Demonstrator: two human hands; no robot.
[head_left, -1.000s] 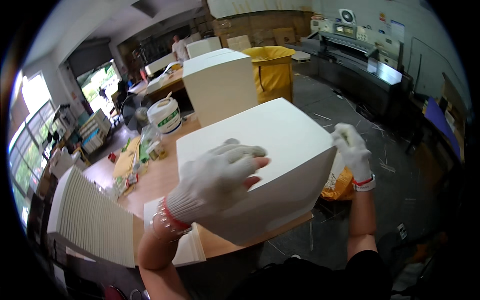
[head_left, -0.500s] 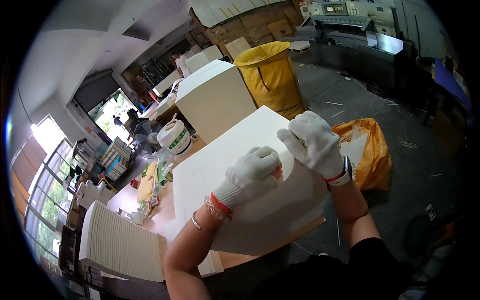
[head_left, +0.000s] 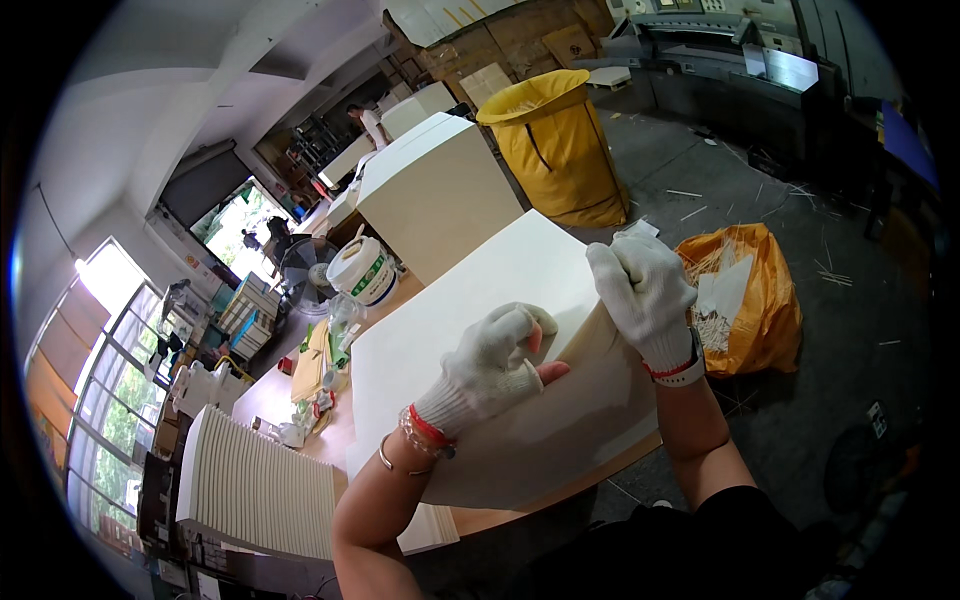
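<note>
Before me lies a stack of large white paper sheets [head_left: 440, 300], its right part bending upward in a curve. My right hand [head_left: 645, 295], in a white knitted glove, is closed round the raised edge of the sheets at the right; how many it grips I cannot tell. My left hand [head_left: 490, 365], gloved with bare thumb and fingertips, hovers over the middle of the paper. Its fingers are curled, and the thumb stands apart from them with nothing between.
A fanned stack of white boards [head_left: 260, 485] stands at the near left. Beyond are a white bucket [head_left: 360, 272], a fan [head_left: 308, 272] and a tall white block [head_left: 440, 200]. A yellow bin [head_left: 555, 150] and an orange bag of scraps [head_left: 770, 310] stand right, offcuts on the floor.
My left hand's thumb has parted from its fingers. My right hand has shifted slightly right, still closed at the paper's edge. The whole view has moved a little.
</note>
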